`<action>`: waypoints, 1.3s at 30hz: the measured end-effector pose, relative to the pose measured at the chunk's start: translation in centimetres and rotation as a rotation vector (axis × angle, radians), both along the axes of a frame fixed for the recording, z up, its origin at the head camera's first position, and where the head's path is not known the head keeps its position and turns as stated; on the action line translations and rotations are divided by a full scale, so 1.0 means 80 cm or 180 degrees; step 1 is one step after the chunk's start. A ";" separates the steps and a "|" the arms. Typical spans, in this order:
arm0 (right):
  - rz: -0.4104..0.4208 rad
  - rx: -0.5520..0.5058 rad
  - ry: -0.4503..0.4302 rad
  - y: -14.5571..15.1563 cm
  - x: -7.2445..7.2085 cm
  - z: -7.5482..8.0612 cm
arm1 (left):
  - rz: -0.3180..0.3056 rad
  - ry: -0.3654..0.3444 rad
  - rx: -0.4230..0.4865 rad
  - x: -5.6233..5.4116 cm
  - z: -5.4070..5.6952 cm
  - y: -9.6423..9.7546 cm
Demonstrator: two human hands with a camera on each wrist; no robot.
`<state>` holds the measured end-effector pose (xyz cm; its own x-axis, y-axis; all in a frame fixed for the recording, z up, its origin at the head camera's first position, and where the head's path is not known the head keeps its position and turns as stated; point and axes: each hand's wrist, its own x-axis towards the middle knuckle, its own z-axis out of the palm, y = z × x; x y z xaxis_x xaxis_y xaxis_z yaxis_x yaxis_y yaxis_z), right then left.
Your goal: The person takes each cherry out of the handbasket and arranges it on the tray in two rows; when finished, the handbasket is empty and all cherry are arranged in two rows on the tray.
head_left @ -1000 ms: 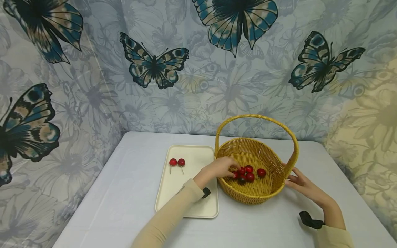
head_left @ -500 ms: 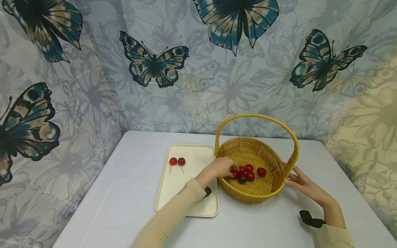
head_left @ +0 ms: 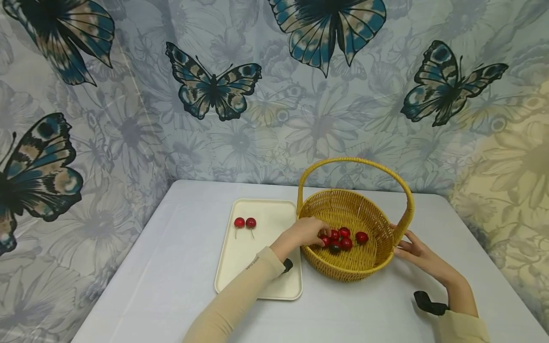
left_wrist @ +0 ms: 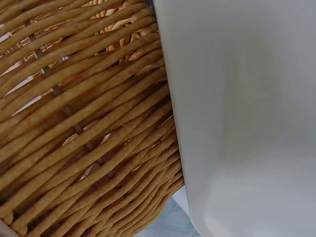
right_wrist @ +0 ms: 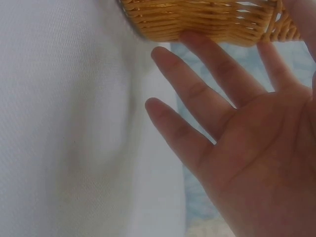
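While little has shifted over the last second, the left hand (head_left: 306, 231) stays inside the basket's left side, its fingers curled down at the nearest cherry (head_left: 326, 241); whether they pinch it or only touch it, I cannot tell, and the left wrist view shows no fingers. The left sleeve (head_left: 233, 297) has edged at most slightly toward the basket. The right hand (head_left: 422, 257) keeps its place at the opposite side, fingers (right_wrist: 196, 90) spread and fairly straight, at least one fingertip against the outer weave. The two hands are well apart, with the basket between them.

Within the wicker basket (head_left: 330, 272), six cherries are visible: five clustered near the left hand, one of them very dark, and a lone cherry (head_left: 362, 237) farther right. None has visibly changed place, so the work seems paused at fine finger placement rather than in a carry. Just beside the basket, the cream tray (head_left: 274, 214) bears two stemmed cherries (head_left: 250, 223) side by side, likewise unmoved. Both containers rest on the white worktop (head_left: 171, 267), before a butterfly-printed cloth (head_left: 317, 128).
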<state>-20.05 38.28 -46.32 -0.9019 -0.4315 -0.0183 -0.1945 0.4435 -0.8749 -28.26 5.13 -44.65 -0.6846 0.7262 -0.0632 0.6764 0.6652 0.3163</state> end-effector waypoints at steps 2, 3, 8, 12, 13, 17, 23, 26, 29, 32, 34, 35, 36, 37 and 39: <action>-0.0006 0.0013 -0.0001 0.000 0.000 0.000 | -0.0019 0.0010 0.0043 0.000 0.000 -0.001; -0.0022 0.0020 -0.0005 0.000 0.000 0.001 | -0.0027 0.0013 0.0069 0.000 0.000 -0.002; -0.0044 0.0043 0.0026 -0.002 -0.001 0.001 | -0.0076 -0.0013 0.0207 -0.001 0.000 -0.004; -0.0040 0.0030 0.0023 -0.002 -0.002 0.001 | -0.0122 -0.0047 0.0286 -0.003 -0.001 -0.006; -0.0034 0.0031 0.0020 -0.002 -0.002 0.001 | -0.0136 -0.0052 0.0307 -0.003 -0.001 -0.006; -0.0056 0.0101 0.0021 -0.002 -0.001 0.001 | -0.0183 -0.0070 0.0405 -0.003 -0.001 -0.008; -0.0103 0.0125 0.0003 -0.002 -0.002 0.000 | -0.0217 -0.0080 0.0532 -0.003 -0.002 -0.010; -0.0117 0.0129 -0.0009 -0.001 -0.002 0.000 | -0.0223 -0.0068 0.0580 -0.002 -0.003 -0.011; -0.0109 0.0158 0.0003 -0.001 -0.002 -0.001 | -0.0225 -0.0025 0.0671 -0.003 -0.006 -0.013; -0.0090 0.0146 0.0019 -0.002 -0.002 0.000 | -0.0241 0.0014 0.0831 -0.005 -0.010 -0.015; -0.0104 0.0149 0.0021 -0.002 -0.001 0.000 | -0.0273 0.0013 0.0970 -0.006 -0.012 -0.016; -0.0125 0.0147 0.0006 -0.003 -0.001 0.000 | -0.0300 0.0004 0.1044 -0.006 -0.013 -0.017; -0.0132 0.0146 0.0004 -0.003 -0.001 -0.001 | -0.0328 -0.0004 0.1110 -0.007 -0.014 -0.017; -0.0137 0.0150 0.0000 -0.002 0.000 -0.001 | -0.0358 -0.0018 0.1175 -0.007 -0.014 -0.018; -0.0154 0.0169 -0.0005 -0.002 0.000 -0.002 | -0.0410 -0.0047 0.1290 -0.006 -0.013 -0.019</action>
<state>-20.06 38.12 -46.47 -0.9216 -0.3858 -0.0415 -0.1702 0.4981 -0.8502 -28.77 3.62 -45.69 -0.5879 0.7738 0.2359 0.7392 0.3954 0.5451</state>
